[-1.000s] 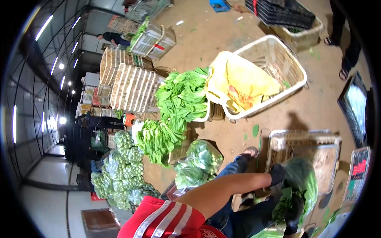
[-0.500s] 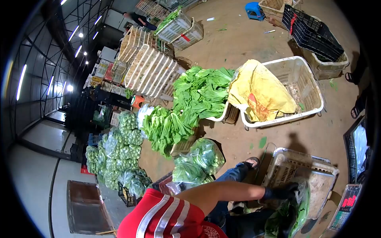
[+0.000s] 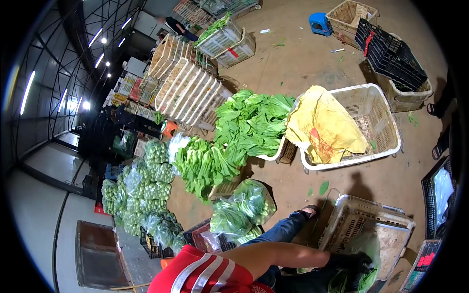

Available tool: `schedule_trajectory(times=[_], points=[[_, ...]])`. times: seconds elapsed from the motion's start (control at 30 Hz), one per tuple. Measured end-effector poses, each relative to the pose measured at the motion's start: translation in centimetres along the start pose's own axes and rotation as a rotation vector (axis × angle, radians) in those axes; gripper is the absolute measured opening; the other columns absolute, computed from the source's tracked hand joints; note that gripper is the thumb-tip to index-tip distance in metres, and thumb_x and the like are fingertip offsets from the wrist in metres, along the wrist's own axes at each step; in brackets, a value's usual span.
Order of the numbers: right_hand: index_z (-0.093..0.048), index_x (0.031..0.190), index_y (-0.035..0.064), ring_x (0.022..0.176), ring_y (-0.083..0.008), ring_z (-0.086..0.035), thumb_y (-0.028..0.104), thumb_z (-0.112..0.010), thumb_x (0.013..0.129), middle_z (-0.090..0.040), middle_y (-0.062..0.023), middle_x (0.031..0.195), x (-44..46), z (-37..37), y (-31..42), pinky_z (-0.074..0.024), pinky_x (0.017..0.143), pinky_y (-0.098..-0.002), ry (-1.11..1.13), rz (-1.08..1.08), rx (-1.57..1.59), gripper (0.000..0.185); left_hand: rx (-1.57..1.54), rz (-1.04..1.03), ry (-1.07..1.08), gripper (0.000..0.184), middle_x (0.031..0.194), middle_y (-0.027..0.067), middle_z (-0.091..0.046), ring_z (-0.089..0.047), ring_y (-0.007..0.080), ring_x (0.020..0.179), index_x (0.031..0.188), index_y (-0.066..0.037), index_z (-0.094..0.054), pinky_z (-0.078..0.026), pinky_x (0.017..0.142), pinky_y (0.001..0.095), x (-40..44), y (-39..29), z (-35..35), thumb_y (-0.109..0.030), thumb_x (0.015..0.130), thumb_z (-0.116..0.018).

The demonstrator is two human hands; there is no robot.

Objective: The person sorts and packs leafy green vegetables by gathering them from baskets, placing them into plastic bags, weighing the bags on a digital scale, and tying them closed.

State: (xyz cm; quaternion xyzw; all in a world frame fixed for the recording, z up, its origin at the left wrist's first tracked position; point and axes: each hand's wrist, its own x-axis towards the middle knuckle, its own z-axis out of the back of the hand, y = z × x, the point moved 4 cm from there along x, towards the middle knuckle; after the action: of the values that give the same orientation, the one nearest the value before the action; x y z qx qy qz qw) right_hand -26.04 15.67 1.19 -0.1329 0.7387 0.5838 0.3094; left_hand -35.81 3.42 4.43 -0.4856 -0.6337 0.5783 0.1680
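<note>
My left hand (image 3: 360, 262), in a black glove at the lower right, is closed on a clear plastic bag (image 3: 372, 246) near its opening. Green leafy vegetables (image 3: 366, 280) show in and below the bag. My right hand cannot be made out among the dark shapes at the bottom edge. Just above and beside the bag lies a dirty cream crate (image 3: 351, 215). To the left, filled bags of greens (image 3: 231, 218) rest by my leg.
A cream crate (image 3: 386, 105) holds a yellow sack (image 3: 326, 128). Loose leafy greens (image 3: 251, 119) fill crates beside it. Many bagged vegetables (image 3: 146, 190) are piled at the left. Stacked crates (image 3: 188, 95), a digital scale (image 3: 421, 266) and another person's feet (image 3: 435, 152) also show.
The view has shifted, bringing more floor into sight. My left hand has moved right and down onto the bag. My right hand, seen earlier at the greens, is now hidden.
</note>
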Motion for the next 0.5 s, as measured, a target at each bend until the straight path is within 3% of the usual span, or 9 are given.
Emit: schedule_trajectory(times=[0.17,0.5], points=[[-0.045,0.122,0.0024,0.107,-0.0211,-0.049,0.012,-0.050,0.087,-0.051,-0.0123,0.119,1.8,-5.4,1.9,-0.0405,0.091,-0.0298,0.013,0.068,-0.168,0.037,-0.031,0.001,0.021,0.030,0.086,0.0072,-0.054,-0.050,0.0158,0.076,0.109,-0.002,-0.052,-0.043,0.068,0.0308,-0.1,-0.8,0.6,-0.015,0.081,-0.052],[-0.042,0.126,0.0016,0.112,-0.0238,-0.048,0.013,-0.055,0.084,-0.048,-0.0142,0.124,9.5,-3.1,8.5,-0.0394,0.093,-0.0320,-0.136,0.433,-0.570,0.045,-0.112,0.007,0.048,0.031,0.086,0.0050,-0.054,-0.051,0.0132,0.077,0.112,-0.003,-0.052,-0.044,0.069,0.0288,0.1,-1.4,0.7,-0.019,0.085,-0.049]])
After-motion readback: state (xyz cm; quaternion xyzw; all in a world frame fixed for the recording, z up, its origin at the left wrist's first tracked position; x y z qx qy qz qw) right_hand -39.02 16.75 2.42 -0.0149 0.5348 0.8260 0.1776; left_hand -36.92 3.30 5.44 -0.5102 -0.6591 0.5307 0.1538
